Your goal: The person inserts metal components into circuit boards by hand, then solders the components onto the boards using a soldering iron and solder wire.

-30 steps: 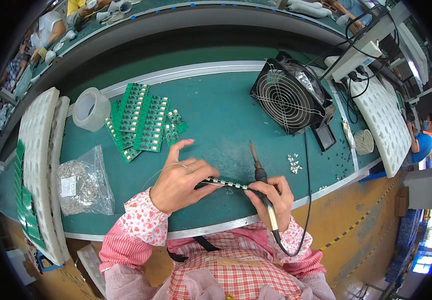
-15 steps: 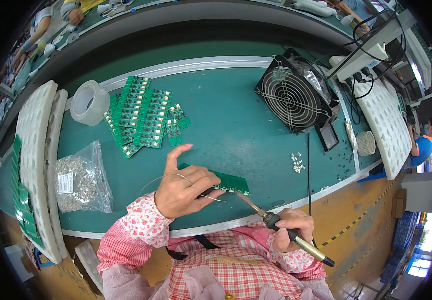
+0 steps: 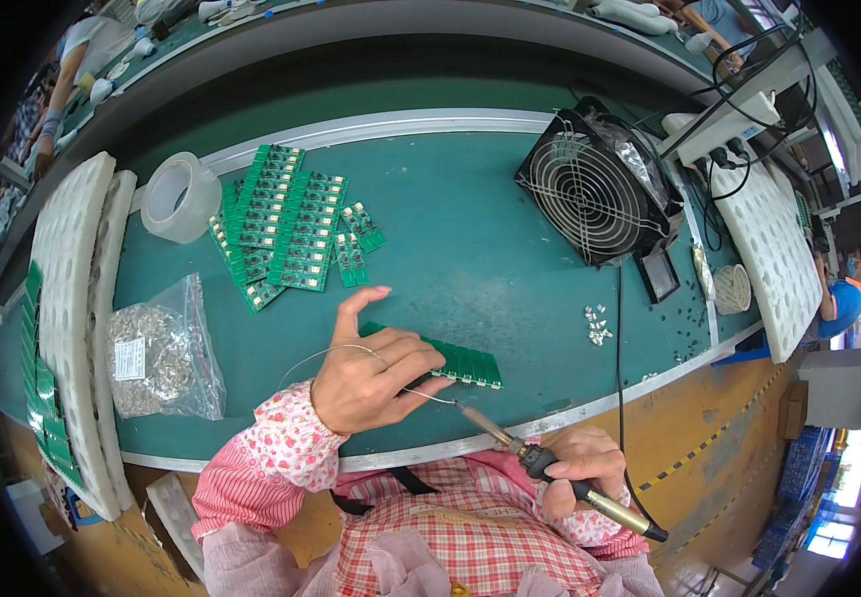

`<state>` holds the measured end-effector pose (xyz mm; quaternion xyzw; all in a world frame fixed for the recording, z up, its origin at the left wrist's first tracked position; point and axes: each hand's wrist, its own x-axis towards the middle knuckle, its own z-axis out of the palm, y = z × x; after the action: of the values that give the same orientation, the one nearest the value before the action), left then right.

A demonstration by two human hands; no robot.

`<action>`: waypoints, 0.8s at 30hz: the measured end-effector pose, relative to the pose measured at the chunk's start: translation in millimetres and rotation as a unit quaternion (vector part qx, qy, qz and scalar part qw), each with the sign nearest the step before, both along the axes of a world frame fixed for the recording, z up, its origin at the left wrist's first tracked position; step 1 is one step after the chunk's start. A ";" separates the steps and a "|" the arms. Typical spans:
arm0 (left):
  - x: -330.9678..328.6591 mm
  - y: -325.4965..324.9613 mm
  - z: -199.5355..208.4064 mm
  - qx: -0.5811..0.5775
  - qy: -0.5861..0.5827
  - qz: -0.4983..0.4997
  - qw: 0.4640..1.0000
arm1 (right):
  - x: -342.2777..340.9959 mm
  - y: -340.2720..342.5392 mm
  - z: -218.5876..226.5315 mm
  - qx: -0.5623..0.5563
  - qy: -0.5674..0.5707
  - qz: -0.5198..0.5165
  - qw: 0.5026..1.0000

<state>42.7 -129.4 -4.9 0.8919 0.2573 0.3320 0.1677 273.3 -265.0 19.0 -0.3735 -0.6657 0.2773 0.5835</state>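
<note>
Near the front edge of the bench, my left hand (image 3: 366, 383) is closed on a green circuit board strip (image 3: 472, 365), which sticks out to the right of my fingers. A thin solder wire (image 3: 301, 362) also runs through that hand, looping out on the left and ending beyond my fingertips. My left index finger is raised. My right hand (image 3: 590, 466) grips a soldering iron (image 3: 534, 458) by its dark handle. The iron's tip is at the free end of the wire, just below the board's lower edge; whether they touch I cannot tell.
Several green circuit boards (image 3: 301, 234) lie stacked behind my left hand, near a tape roll (image 3: 181, 197) and a bag of small metal parts (image 3: 167, 348). A fan (image 3: 595, 189) stands at the back right, with loose small parts (image 3: 598, 325) in front. White foam trays (image 3: 67, 328) flank the bench.
The soldering iron's tip has moved left and down, from the board's lower edge to the end of the solder wire. My left hand and the board have hardly moved.
</note>
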 end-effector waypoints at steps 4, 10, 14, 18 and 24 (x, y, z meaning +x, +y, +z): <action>0.0 0.1 0.1 0.005 0.000 -0.001 1.000 | -0.7 0.4 1.4 0.008 -0.002 -0.004 1.000; -0.4 0.1 -1.0 0.012 0.001 -0.002 1.000 | 0.8 4.1 6.3 -0.004 -0.041 0.022 0.999; -2.8 -3.7 -9.4 0.022 -0.003 -0.004 1.000 | -13.0 -6.2 0.9 -0.133 0.050 -0.129 0.981; -6.1 -7.6 -14.1 0.052 0.000 -0.008 0.999 | -15.1 13.9 12.0 -0.291 0.142 -0.163 0.932; -5.4 -8.4 -15.8 0.066 0.000 -0.010 0.998 | -12.4 19.3 6.4 -0.303 0.150 -0.133 0.932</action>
<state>37.3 -137.8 -20.8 0.9033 0.2261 0.3470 0.1120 260.9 -245.7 25.4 -0.5720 -0.3992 0.4382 0.5670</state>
